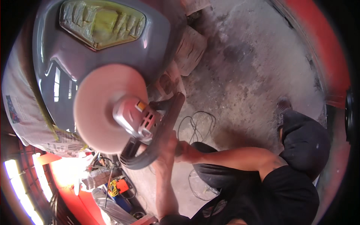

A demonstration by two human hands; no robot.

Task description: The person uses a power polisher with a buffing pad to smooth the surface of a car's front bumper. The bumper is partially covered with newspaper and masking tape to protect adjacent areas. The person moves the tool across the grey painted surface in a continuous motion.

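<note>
A corded-looking polisher [139, 117] with a silver-and-black head is held up by both my hands. Its wide, pale round pad [95, 107] is blurred as if spinning and lies over the glossy dark grey car panel [112, 62]. My left hand [166, 149] is closed on the machine by its black loop-shaped handle, which partly covers the fingers. Just to its right, my right hand [183, 151] wraps around the rear of the tool, its fingertips mostly hidden. Above the pad, a headlight [103, 24] is covered with clear film and yellowish tape.
Newspaper masking [28, 108] covers the car's left side. A dark cable [197, 123] loops over the stained concrete floor [240, 75]. At lower left stand boxes and an orange item [120, 186] near bright lights. A red body panel [330, 45] curves along the right.
</note>
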